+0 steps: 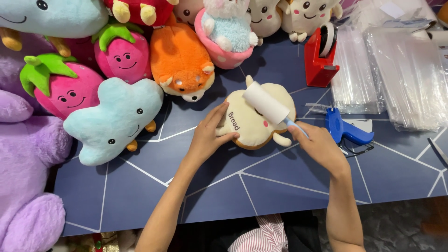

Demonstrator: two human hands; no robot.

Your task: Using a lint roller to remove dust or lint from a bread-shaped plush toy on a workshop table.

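A cream bread-shaped plush toy (254,125) lies flat on the dark blue table (261,186) near its middle. My left hand (208,135) presses on the toy's left side, fingers spread over its edge. My right hand (318,144) grips the blue handle of a white lint roller (266,102). The roller's white drum rests across the toy's upper face, tilted up to the left.
Plush toys crowd the left and back: a light blue cloud (114,119), two pink strawberries (70,91), an orange dog (179,63), purple plush (25,177). A red tape dispenser (321,56), stacked clear bags (396,74) and a blue tagging gun (345,128) lie at the right.
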